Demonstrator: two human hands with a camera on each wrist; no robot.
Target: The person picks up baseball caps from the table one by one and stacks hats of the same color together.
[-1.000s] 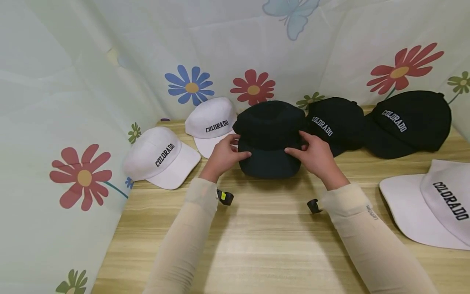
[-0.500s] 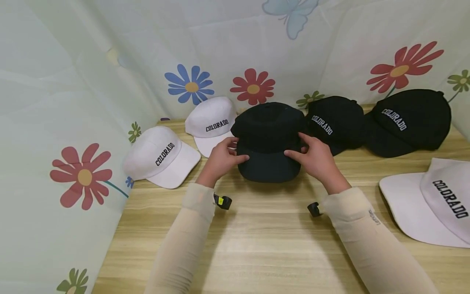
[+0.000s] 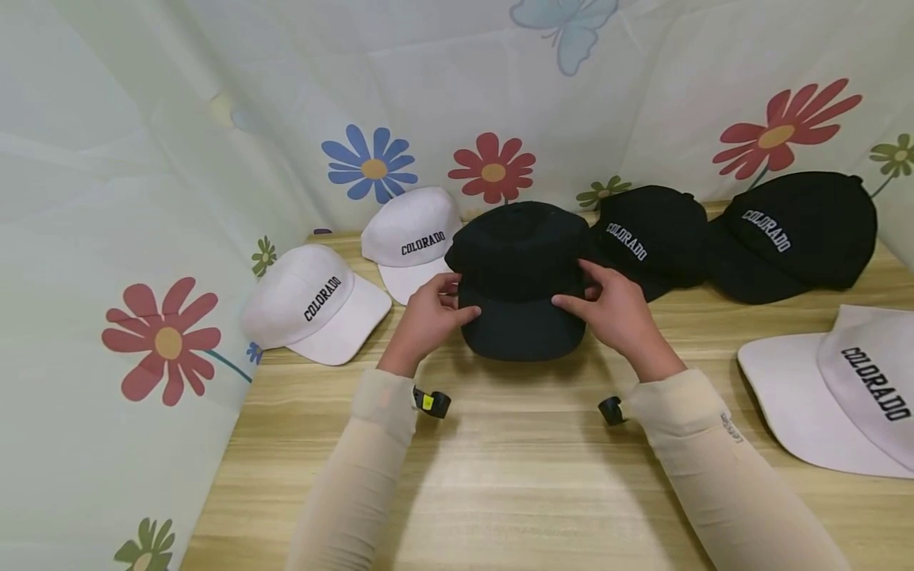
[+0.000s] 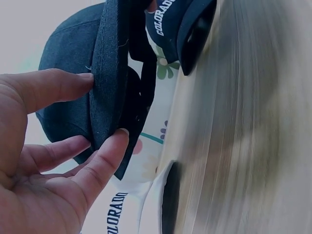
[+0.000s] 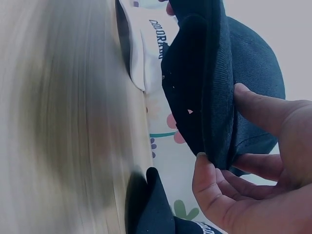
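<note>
Both hands hold a plain-looking black baseball cap (image 3: pixel 523 254) by the two sides of its brim, which points toward the person. My left hand (image 3: pixel 428 321) pinches the left side, thumb on top and fingertips beneath, as the left wrist view shows. On the other side my right hand (image 3: pixel 617 313) pinches the brim the same way. In both wrist views the cap hangs above the wooden table (image 3: pixel 500 476), its hollow underside partly visible. Just behind its left edge sits a white COLORADO cap (image 3: pixel 414 230); a black COLORADO cap (image 3: pixel 653 238) is behind its right edge.
Another white cap (image 3: pixel 314 297) lies at the left edge of the table. At the back right is a larger black cap (image 3: pixel 807 230), and a white cap (image 3: pixel 842 388) lies at the right, cut by the frame. A flower-printed sheet (image 3: pixel 428 79) encloses the back and left.
The held cap and both hands have shifted slightly toward the person, with a little drift to the left. The grip on the brim stays the same and the other caps lie still.
</note>
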